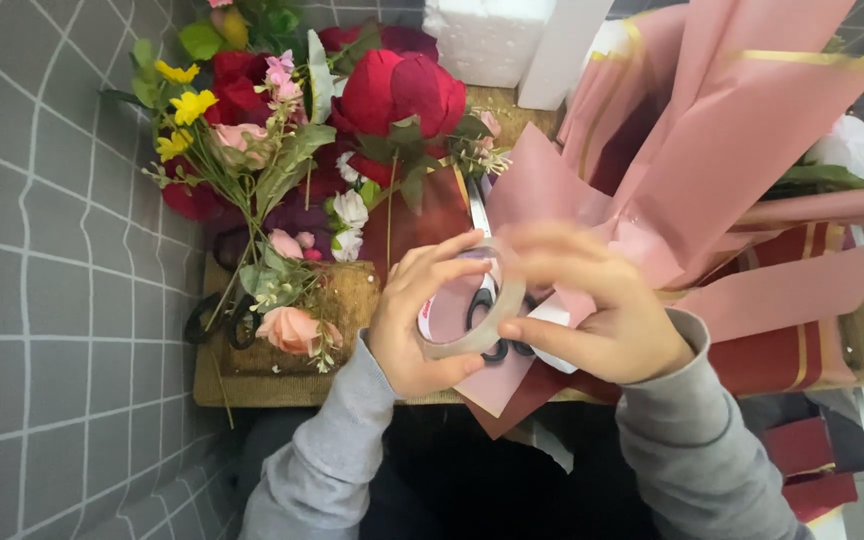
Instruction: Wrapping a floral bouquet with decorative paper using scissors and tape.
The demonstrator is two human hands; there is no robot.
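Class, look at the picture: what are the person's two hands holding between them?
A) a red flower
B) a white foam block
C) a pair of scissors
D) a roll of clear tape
D: both the left hand and the right hand grip a roll of clear tape, while the scissors lie beneath it on the pink wrapping paper.

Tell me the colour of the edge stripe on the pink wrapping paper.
Gold: a thin band along the wrapping paper edges, clearest in the head view, upper right.

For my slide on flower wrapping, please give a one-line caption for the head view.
Both hands, left hand and right hand, hold a clear tape roll over pink wrapping paper beside artificial flowers.
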